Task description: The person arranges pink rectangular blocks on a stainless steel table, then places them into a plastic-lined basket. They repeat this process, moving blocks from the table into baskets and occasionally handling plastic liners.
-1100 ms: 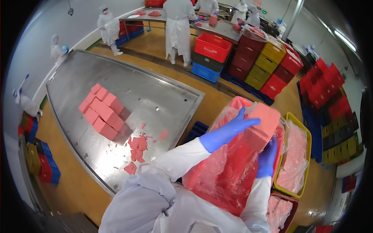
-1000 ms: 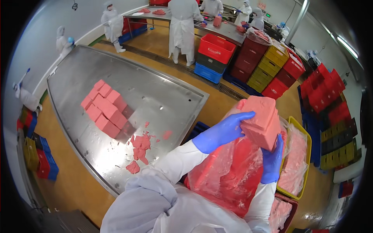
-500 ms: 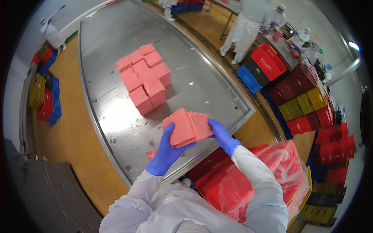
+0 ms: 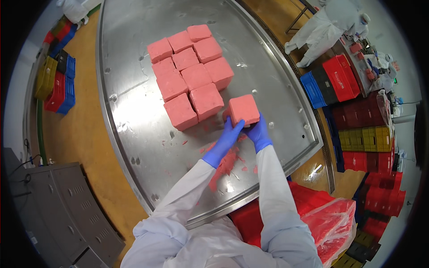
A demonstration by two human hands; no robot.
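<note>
You are working, by inspection, at the placing stage: clock positions here are being read from the held pink block (image 4: 245,108), with twelve pointing to the top of the view. Your left hand (image 4: 226,137) is grasping that block at its near left, thumb up against the near face, and your right hand (image 4: 259,131) is gripping its near right. The block is sitting over or on the steel table (image 4: 129,58); whether its base is touching the metal, you are leaving unclear. The group of pink blocks (image 4: 192,78) is standing close by at ten o'clock, roughly in rows. The next move is apparently calling for a level base, a square face toward the group and an even release by both hands. Pink scraps (image 4: 226,161) are lying at about seven o'clock, near your wrists, and are possibly fouling any block that is landing there. The group's nearest corner is limiting leftward travel. A red crate (image 4: 286,201) is standing below the table edge at five o'clock, stacked crates (image 4: 342,78) are standing at two, a co-worker (image 4: 328,22) is standing at one, and a grey cabinet (image 4: 62,201) is occupying eight.
</note>
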